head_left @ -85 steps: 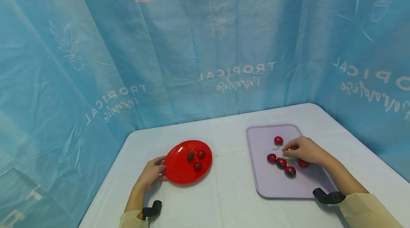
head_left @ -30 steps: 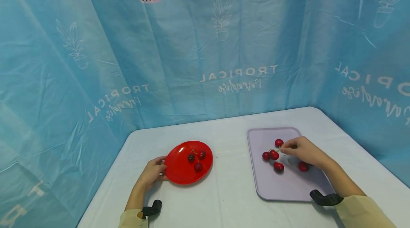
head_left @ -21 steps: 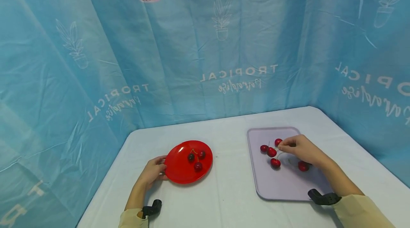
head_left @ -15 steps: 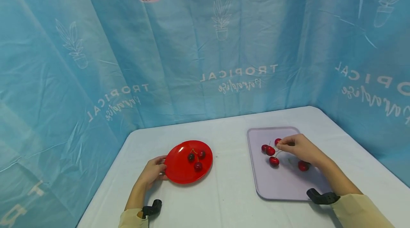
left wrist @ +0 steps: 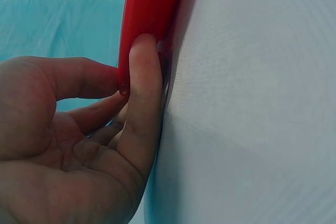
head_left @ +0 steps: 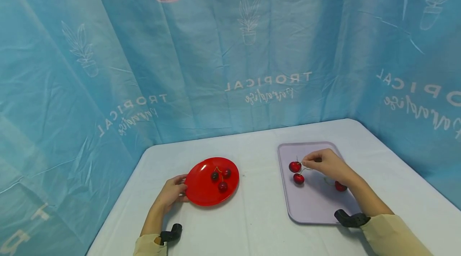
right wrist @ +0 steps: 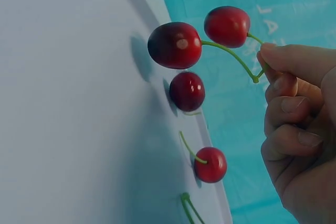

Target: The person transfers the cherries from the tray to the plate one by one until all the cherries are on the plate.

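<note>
My left hand (head_left: 172, 195) grips the left rim of a round red plate (head_left: 201, 192), thumb above and fingers beneath; the left wrist view shows the plate edge (left wrist: 142, 14) between them. Three dark red cherries (head_left: 222, 187) with stems lie on the plate. Over a pale purple tray (head_left: 309, 212), my right hand (head_left: 325, 164) pinches the joined green stems of two cherries between thumb and forefinger. In the right wrist view this pair hangs sideways from the fingertips, one cherry (right wrist: 176, 45) darker, the other cherry (right wrist: 227, 26) brighter red.
On the tray, one cherry (head_left: 340, 186) is partly covered by the right forearm. Two loose cherries, a dark one (right wrist: 187, 92) and a brighter one (right wrist: 210, 164), show beyond the pair in the right wrist view. A blue curtain (head_left: 201, 68) backs the white-covered table (head_left: 259, 208).
Over the last seconds my right hand has moved left across the tray, drawing the pinched cherry pair leftward with it. The left hand and the red plate have stayed put.
</note>
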Tool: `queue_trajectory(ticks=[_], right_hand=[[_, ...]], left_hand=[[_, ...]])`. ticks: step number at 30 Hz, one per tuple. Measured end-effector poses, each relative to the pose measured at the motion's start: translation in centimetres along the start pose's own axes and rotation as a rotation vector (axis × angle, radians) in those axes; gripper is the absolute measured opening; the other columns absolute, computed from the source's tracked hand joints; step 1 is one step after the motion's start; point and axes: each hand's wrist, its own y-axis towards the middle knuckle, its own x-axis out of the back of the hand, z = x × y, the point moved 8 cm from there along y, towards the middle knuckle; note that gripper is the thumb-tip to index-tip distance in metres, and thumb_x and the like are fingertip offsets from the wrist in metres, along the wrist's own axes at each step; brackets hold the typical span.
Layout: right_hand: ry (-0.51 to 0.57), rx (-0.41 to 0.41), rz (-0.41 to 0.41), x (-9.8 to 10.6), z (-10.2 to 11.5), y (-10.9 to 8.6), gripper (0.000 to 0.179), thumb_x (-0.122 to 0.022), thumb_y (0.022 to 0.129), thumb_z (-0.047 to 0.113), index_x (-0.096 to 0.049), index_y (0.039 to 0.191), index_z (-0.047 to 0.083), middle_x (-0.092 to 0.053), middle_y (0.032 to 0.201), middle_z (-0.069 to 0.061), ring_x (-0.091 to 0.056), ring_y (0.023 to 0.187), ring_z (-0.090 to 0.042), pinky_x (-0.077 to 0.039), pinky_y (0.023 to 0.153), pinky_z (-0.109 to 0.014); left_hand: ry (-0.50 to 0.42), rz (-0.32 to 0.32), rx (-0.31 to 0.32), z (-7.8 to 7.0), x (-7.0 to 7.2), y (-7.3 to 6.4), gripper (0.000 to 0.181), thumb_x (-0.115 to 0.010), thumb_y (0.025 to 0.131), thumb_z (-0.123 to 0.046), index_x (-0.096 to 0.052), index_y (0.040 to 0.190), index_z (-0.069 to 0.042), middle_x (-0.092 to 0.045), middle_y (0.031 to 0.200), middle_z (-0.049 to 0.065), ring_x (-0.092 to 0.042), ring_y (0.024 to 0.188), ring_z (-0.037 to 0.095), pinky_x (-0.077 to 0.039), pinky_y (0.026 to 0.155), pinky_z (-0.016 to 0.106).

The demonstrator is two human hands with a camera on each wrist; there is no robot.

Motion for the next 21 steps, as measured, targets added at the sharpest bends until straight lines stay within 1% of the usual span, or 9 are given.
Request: queue_trajectory(ticks=[4, 7, 11, 13, 18, 21], right_hand=[[0.026, 0.004, 0.001, -0.1, 0.7, 0.2, 0.029, -0.062, 0.079, 0.042, -0.068, 0.093, 0.018, -0.065, 0.089, -0.002, -0.057, 0.085, -0.027, -0.047, 0.073, -0.035], [0.023, 0.004, 0.001, -0.1, 1.1, 0.5, 0.028, -0.062, 0.079, 0.043, -0.068, 0.093, 0.019, -0.065, 0.089, 0.0, -0.056, 0.085, -0.028, -0.046, 0.072, -0.035], [0.018, -0.011, 0.002, -0.4, 1.5, 1.0, 0.027, -0.062, 0.079, 0.042, -0.068, 0.094, 0.02, -0.065, 0.089, -0.001, -0.055, 0.084, -0.029, -0.047, 0.069, -0.035], [0.018, -0.005, 0.004, -0.6, 1.8, 1.2, 0.028, -0.062, 0.079, 0.042, -0.068, 0.094, 0.019, -0.065, 0.088, -0.003, -0.055, 0.084, -0.029, -0.047, 0.069, -0.035], [0.029, 0.021, 0.003, -1.2, 2.4, 1.8, 0.03, -0.063, 0.079, 0.042, -0.069, 0.095, 0.017, -0.065, 0.087, -0.004, -0.054, 0.08, -0.024, -0.047, 0.066, -0.034], [0.047, 0.003, 0.0, -1.7, 2.4, 2.1, 0.033, -0.064, 0.077, 0.043, -0.069, 0.095, 0.016, -0.065, 0.087, -0.002, -0.053, 0.078, -0.022, -0.048, 0.065, -0.034]], left_hand=[[-0.011, 0.004, -0.002, 0.0, 0.0, 0.0, 0.046, -0.052, 0.083, -0.006, -0.045, 0.128, -0.007, -0.054, 0.112, 0.015, -0.06, 0.075, 0.027, -0.053, 0.063, 0.038], [-0.01, 0.006, -0.004, 0.0, 0.1, 0.0, 0.046, -0.052, 0.083, -0.007, -0.044, 0.128, -0.007, -0.054, 0.112, 0.015, -0.06, 0.075, 0.027, -0.053, 0.063, 0.038], [-0.008, 0.003, -0.005, 0.0, 0.1, 0.0, 0.046, -0.053, 0.083, -0.007, -0.045, 0.128, -0.007, -0.054, 0.113, 0.015, -0.06, 0.074, 0.027, -0.053, 0.063, 0.038], [-0.007, 0.003, -0.005, 0.0, 0.1, 0.0, 0.046, -0.053, 0.083, -0.007, -0.045, 0.128, -0.007, -0.054, 0.113, 0.015, -0.06, 0.074, 0.027, -0.053, 0.063, 0.038], [-0.007, 0.008, -0.008, 0.0, 0.0, 0.0, 0.046, -0.053, 0.082, -0.006, -0.045, 0.128, -0.007, -0.054, 0.113, 0.015, -0.06, 0.075, 0.027, -0.053, 0.063, 0.038], [-0.01, 0.01, -0.01, 0.0, 0.0, -0.1, 0.046, -0.053, 0.083, -0.007, -0.045, 0.128, -0.007, -0.054, 0.113, 0.015, -0.06, 0.075, 0.027, -0.053, 0.063, 0.038]])
